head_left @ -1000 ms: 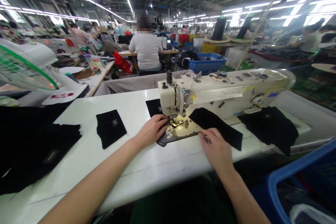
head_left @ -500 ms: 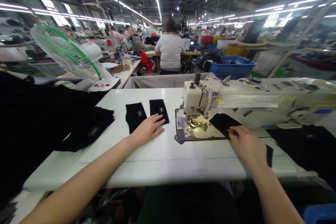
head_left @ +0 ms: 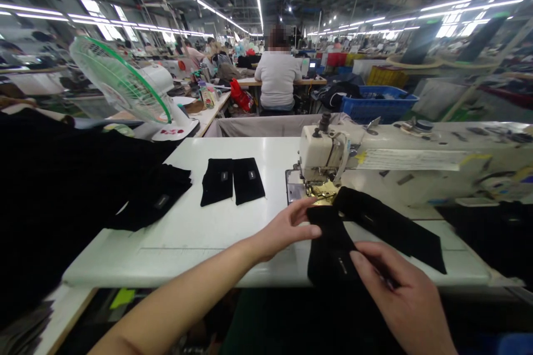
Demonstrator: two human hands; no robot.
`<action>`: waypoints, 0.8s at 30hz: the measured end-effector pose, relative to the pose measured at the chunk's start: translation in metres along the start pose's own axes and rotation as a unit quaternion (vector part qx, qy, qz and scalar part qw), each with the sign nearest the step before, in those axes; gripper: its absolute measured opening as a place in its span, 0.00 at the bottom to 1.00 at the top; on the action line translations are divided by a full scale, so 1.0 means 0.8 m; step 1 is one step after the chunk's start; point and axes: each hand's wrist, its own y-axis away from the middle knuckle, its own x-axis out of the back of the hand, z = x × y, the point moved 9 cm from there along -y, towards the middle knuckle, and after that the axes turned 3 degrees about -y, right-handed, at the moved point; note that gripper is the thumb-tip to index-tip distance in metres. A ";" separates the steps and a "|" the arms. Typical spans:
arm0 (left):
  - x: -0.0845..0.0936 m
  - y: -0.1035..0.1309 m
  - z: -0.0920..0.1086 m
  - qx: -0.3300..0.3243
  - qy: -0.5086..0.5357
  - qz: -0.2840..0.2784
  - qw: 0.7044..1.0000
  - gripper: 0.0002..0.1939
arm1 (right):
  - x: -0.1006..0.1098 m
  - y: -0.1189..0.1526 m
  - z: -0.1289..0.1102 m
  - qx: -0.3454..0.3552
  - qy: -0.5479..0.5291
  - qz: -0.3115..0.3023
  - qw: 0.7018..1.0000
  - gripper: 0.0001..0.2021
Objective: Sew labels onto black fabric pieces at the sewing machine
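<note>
Left hand: the left hand (head_left: 287, 227) is spread wide, thumb touching the upper left edge of the worked piece.
Right hand: the right hand (head_left: 403, 288) pinches that piece's right edge.
Worked piece: one black, soft fabric panel with a small pale mark (head_left: 328, 238), lower centre-right, before the needle; its lower end blurs into dark clothing, extent unclear.
Change: half a second ago the left hand lay on the finished-looking pair; now both hands are at this panel, so work seems to have turned to another piece.
Pair: two small black, tagged fabric pieces (head_left: 250, 186), side by side, centre-left of the white bench (head_left: 175, 238).
Strip: one long black fabric stack (head_left: 391, 222), right.
Machine: one cream metal sewing machine (head_left: 320, 150).
</note>
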 end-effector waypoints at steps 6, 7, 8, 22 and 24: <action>0.012 -0.006 -0.008 0.079 0.101 0.062 0.990 0.23 | -0.028 0.002 0.060 -0.174 -0.099 -0.082 0.976 0.16; 0.011 -0.006 -0.008 0.083 0.110 0.060 0.989 0.27 | -0.028 0.001 0.066 -0.182 -0.099 -0.075 0.975 0.16; 0.008 -0.006 -0.009 0.087 0.120 0.054 0.988 0.30 | -0.026 -0.001 0.071 -0.190 -0.100 -0.060 0.975 0.16; -0.003 -0.008 0.011 0.030 -0.085 0.036 0.995 0.13 | -0.019 -0.040 0.053 -0.191 -0.154 -0.043 0.968 0.17; -0.010 -0.008 0.014 0.046 -0.119 0.005 0.992 0.13 | -0.017 -0.042 0.048 -0.182 -0.163 -0.018 0.970 0.15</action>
